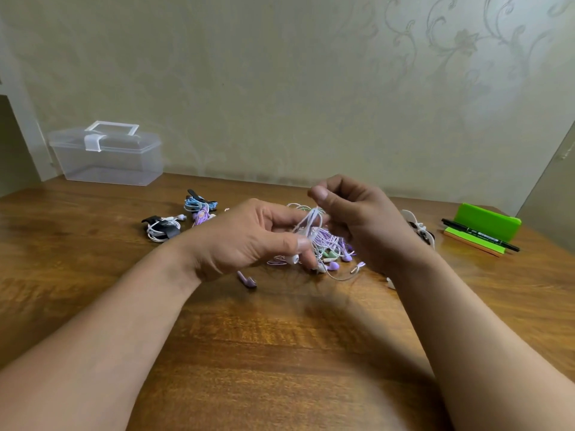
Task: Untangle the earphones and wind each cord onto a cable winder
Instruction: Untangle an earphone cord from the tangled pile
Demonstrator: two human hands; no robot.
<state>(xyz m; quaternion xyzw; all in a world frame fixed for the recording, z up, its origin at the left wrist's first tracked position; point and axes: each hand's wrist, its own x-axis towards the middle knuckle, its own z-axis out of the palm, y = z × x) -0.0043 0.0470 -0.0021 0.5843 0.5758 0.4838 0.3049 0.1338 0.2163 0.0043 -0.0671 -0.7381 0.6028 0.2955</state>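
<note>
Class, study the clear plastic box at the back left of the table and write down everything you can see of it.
The clear plastic box is a translucent, colourless, rectangular container with cut-off corners. Its lid is on, held by a whitish clasp at the front, and a whitish frame-shaped handle sits on top. It stands upright on the wooden table, at the far left, close to the wall; whether it touches the wall cannot be told. Nothing lies on it.

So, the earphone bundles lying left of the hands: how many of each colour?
White bundle: 1
Blue bundle: 1
Purple bundle: 1
Total: 3
Not counted: tangled earphones, held by left hand and right hand.
</note>
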